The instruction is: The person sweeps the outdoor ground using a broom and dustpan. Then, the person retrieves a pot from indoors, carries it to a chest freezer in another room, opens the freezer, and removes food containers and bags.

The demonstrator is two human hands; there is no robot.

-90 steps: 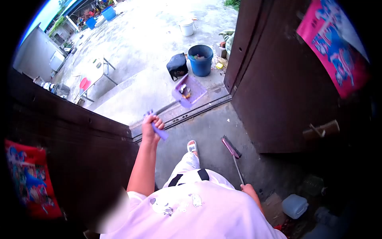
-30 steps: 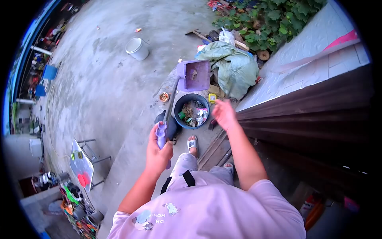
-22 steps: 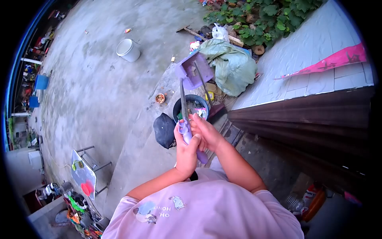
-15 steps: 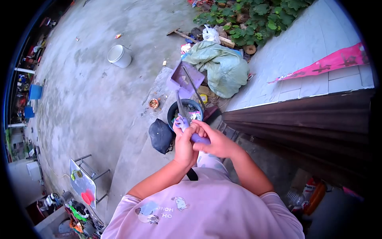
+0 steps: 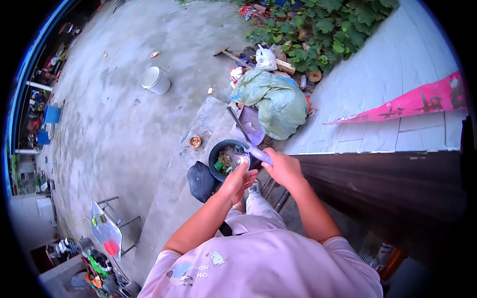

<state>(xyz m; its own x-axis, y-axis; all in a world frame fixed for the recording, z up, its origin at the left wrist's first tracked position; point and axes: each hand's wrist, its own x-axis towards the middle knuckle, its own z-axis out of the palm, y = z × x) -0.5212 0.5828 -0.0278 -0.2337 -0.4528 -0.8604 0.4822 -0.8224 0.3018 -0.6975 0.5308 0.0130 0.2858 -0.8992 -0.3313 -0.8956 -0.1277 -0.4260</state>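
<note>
My right hand [image 5: 284,169] is closed around the purple grip of a long tool [image 5: 259,154]. The tool's narrow dark-grey shaft slants up and left, towards a purple dustpan [image 5: 254,130]. My left hand [image 5: 239,183] is held apart from the grip with its fingers loosely spread, and no object shows in it. Just beyond that hand stands a dark round bin [image 5: 214,150] with rubbish in it, including a green piece and a pink-and-white one. A dark, rounded bundle [image 5: 199,182] rests against the bin's left side.
A pale green sack [image 5: 278,107] lies beyond the dustpan, beside wood and leafy plants [image 5: 328,37]. A white bucket [image 5: 156,81] stands on the concrete. A small bowl [image 5: 195,141] is nearer. A folding table [image 5: 105,226] stands at left, and a wall borders the right side.
My hands have come apart: the left let go of the purple grip and opened, while the right keeps hold and has moved right. The dustpan appears closer to the bin. The view has shifted slightly.
</note>
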